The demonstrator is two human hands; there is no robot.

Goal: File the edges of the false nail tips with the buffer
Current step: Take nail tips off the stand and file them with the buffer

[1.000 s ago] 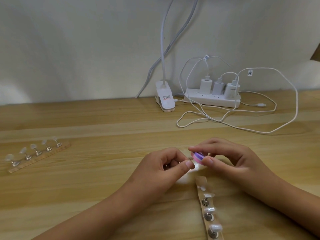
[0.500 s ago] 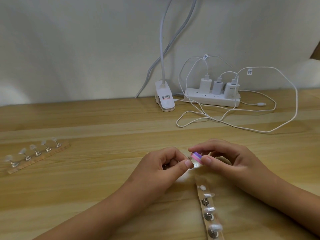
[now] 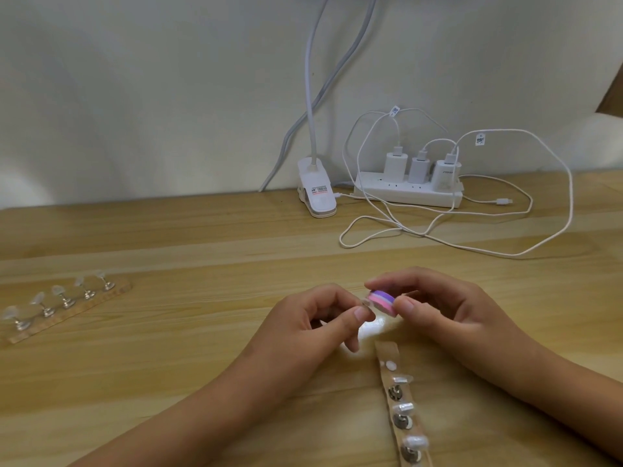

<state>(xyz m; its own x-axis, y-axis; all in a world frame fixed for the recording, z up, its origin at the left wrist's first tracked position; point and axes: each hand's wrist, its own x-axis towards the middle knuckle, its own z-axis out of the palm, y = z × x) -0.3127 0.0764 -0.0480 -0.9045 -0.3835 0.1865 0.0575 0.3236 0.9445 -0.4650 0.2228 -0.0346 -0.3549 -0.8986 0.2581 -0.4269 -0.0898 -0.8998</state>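
My right hand (image 3: 448,311) pinches a small pink, purple and white buffer block (image 3: 482,301) between thumb and forefinger above the wooden table. My left hand (image 3: 313,328) pinches a clear false nail tip (image 3: 365,301) between thumb and fingers, and the tip's end touches the buffer's left face. Below the hands lies a wooden strip (image 3: 391,352) with several metal stands carrying clear nail tips (image 3: 404,407); its top position is bare but for a white dot.
A second wooden strip with several clear nail tips on stands (image 3: 64,303) lies at the far left. At the back stand a white clip lamp (image 3: 317,193) and a power strip (image 3: 408,193) with three chargers, with white cables (image 3: 505,251) looping over the table.
The buffer has shifted slightly up and down against the nail tip between frames. Both hands stay in almost the same place.
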